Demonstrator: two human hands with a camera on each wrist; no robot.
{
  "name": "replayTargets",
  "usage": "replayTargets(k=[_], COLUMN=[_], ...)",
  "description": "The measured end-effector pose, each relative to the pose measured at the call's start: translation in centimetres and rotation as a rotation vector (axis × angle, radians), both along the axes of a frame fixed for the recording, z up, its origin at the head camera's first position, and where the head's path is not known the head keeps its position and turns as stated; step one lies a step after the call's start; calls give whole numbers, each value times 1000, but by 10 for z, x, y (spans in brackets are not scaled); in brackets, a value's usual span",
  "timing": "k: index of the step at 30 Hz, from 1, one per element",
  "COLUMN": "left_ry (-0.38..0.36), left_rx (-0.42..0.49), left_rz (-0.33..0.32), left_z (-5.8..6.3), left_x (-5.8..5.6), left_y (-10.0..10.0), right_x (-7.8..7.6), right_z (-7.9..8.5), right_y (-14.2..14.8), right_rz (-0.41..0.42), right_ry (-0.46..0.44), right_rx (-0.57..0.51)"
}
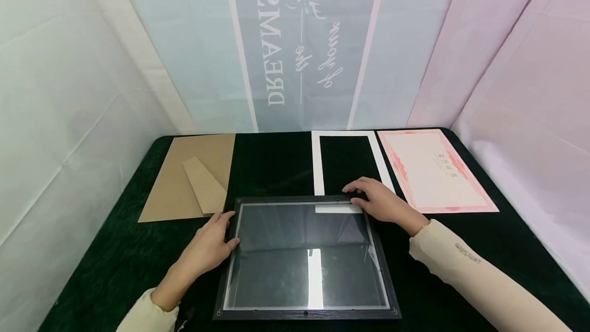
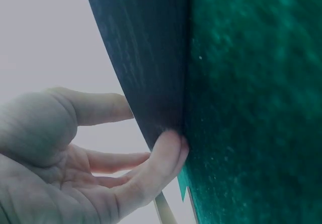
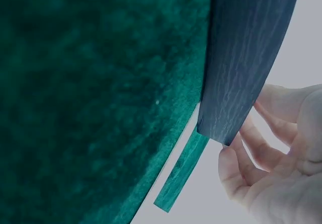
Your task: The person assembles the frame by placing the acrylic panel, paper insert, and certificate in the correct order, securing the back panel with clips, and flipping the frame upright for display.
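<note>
A dark picture frame (image 1: 391,281) with a clear pane (image 1: 272,270) lies at the near middle of the table. My left hand (image 1: 209,247) holds its left side near the far corner; in the left wrist view the thumb meets the upper edge and a finger (image 2: 166,151) bends against the outer side. At the far right corner, my right hand (image 1: 375,201) grips the frame, thumb over the top and fingers around the corner, as the right wrist view also shows. Part of a white mat border (image 1: 318,168) shows through the pane under the far edge.
On the left lies a brown backing board (image 1: 161,193) with a tapered stand flap (image 1: 205,186). A pink-bordered certificate (image 1: 415,173) lies at the back right. Dark green cloth (image 1: 106,260) covers the table, and fabric curtains (image 1: 207,40) rise behind and at both sides.
</note>
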State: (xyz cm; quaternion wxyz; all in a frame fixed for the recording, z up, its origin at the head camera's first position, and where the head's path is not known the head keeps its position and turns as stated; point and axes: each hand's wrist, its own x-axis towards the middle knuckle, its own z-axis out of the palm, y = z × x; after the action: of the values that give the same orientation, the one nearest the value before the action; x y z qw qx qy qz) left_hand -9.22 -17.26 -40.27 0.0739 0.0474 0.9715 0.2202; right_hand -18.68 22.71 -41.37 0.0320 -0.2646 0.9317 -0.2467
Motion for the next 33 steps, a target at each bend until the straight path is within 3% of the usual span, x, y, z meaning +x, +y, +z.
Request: replayTargets(k=[9,16,22,33], left_ry=[14,49,85,84], left_rx=[-1,1,-61,-53], left_rz=[-16,-46,-80,-92], left_z=[4,7,4,5], left_x=[-4,-18,-31,-42], left_y=[1,6,13,18], right_x=[-1,3,4,-1], right_z=[-4,-2,-3,-1], right_y=[2,8,13,13], right_rz=[-37,-76,-105,-13], right_ry=[-37,-37,-16,-50], right_rx=[20,27,48,43])
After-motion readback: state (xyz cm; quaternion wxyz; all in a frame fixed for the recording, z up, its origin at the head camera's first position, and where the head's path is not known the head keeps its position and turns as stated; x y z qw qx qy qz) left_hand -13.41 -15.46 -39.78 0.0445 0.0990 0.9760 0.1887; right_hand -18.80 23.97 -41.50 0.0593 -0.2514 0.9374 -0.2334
